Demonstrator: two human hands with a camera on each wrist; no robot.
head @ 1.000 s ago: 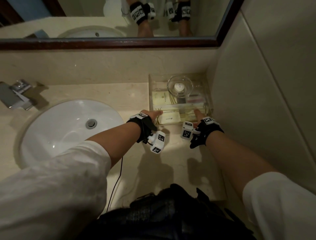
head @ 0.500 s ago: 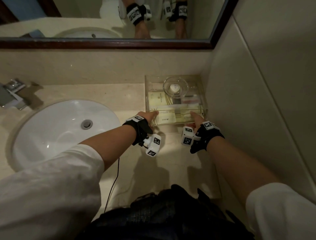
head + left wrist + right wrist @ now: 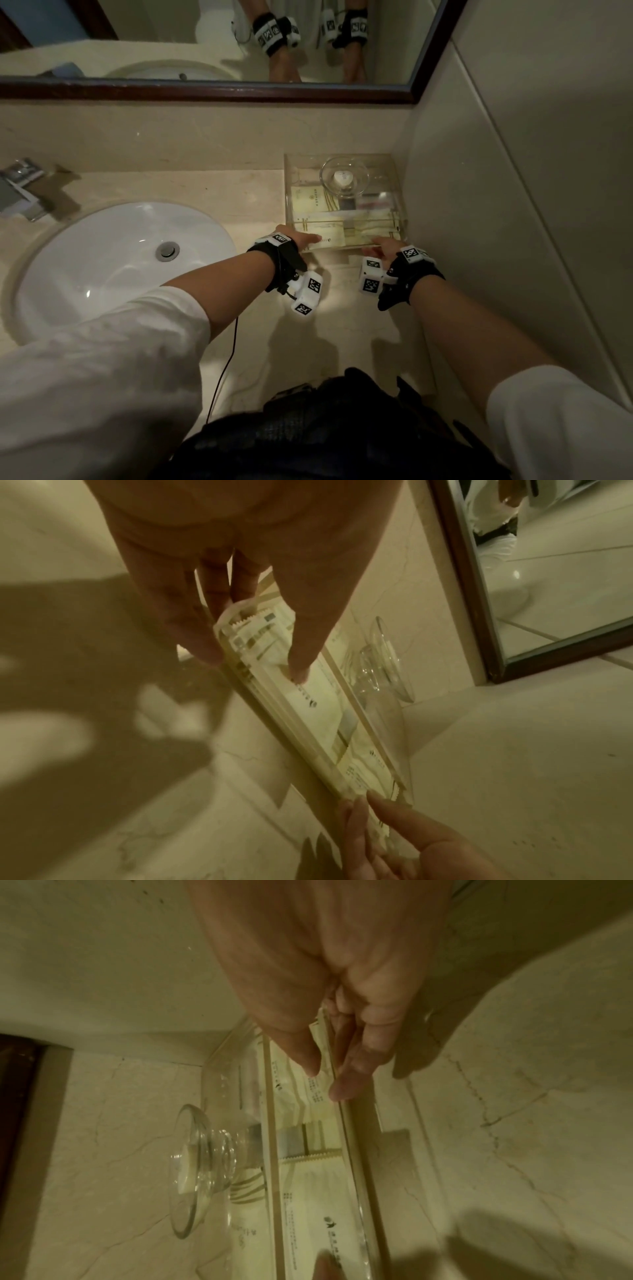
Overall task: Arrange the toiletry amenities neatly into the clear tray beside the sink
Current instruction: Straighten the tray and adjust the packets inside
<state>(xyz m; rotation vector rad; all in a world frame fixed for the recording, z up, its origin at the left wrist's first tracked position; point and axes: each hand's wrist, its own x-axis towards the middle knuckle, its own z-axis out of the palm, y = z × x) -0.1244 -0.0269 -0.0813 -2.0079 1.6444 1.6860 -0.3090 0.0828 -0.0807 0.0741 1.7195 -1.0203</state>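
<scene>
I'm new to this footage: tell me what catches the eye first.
Both hands meet at the near edge of the clear tray in the counter's corner: the left hand and right hand pinch the sachets lined up inside. A glass bowl sits on the tray's back, and the white sink lies left.

Beige marble counter [image 3: 144,192], veined, lit patchily. 1 white oval sink [image 3: 102,260] set into it at left. Clear tray [image 3: 287,192] stands directly on it in the back right corner, against both walls. Thin black cable [image 3: 226,370] trails across the near edge.
</scene>
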